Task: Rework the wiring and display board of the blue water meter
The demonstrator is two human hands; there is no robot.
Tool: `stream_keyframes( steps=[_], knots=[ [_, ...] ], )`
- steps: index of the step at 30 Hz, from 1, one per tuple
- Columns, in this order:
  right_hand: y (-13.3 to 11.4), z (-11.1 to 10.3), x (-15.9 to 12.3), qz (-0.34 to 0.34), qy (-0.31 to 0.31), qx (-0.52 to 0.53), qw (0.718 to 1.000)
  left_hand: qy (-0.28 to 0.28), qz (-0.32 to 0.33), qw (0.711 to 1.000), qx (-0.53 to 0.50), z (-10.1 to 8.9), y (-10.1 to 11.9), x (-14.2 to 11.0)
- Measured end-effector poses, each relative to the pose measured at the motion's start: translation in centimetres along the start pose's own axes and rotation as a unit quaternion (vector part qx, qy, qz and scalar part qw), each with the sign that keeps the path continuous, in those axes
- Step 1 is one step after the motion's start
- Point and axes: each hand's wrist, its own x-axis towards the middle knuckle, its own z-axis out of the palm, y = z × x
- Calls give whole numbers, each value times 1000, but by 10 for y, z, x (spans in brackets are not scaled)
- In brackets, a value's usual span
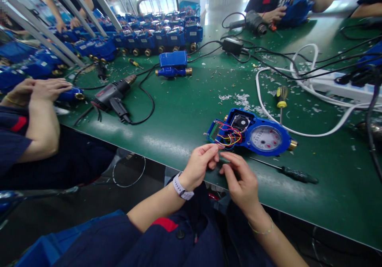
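A blue water meter (250, 131) lies open on the green table (185, 112), its round dial to the right and a bundle of coloured wires (228, 135) with a small circuit board at its left end. My left hand (199, 165), with a white watch on the wrist, is pinched at the near edge of the meter where the wires come out. Beside it, my right hand (241, 181) has its fingers curled and pinched toward the same spot. What the fingertips hold is too small to make out.
A black screwdriver (286, 172) lies just right of my hands. A yellow-handled screwdriver (281, 98) and white cable (298, 100) lie beyond the meter. An electric drill (112, 96) and another meter (173, 65) sit to the left. Co-workers' arms (41, 112) and stacked blue meters (155, 36) surround the table.
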Motion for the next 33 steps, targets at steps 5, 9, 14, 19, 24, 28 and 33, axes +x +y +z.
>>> stream_keyframes(
  steps=[5, 9, 14, 19, 24, 28, 33],
  knots=[
    [15, -2, 3, 11, 43, 2, 999, -2, -16, 1000, -5, 3, 2, 1],
    [17, -2, 13, 7, 35, -43, 998, -32, -47, 998, -11, 4, 6, 0],
    [12, -4, 19, 22, 52, -72, 996, -30, -122, 983, -132, 3, 3, 3],
    [16, -7, 14, 47, 50, -60, 996, -13, -100, 982, -159, 8, -3, 1],
    [17, -9, 9, 58, 34, -52, 996, 18, 20, 999, -19, 6, -4, -5],
    [14, -9, 9, 58, 18, -54, 997, 12, 78, 992, 94, -5, -4, -2],
    [11, -8, 12, 48, 31, -69, 996, 5, 108, 983, 146, -7, -7, 0]
  ],
)
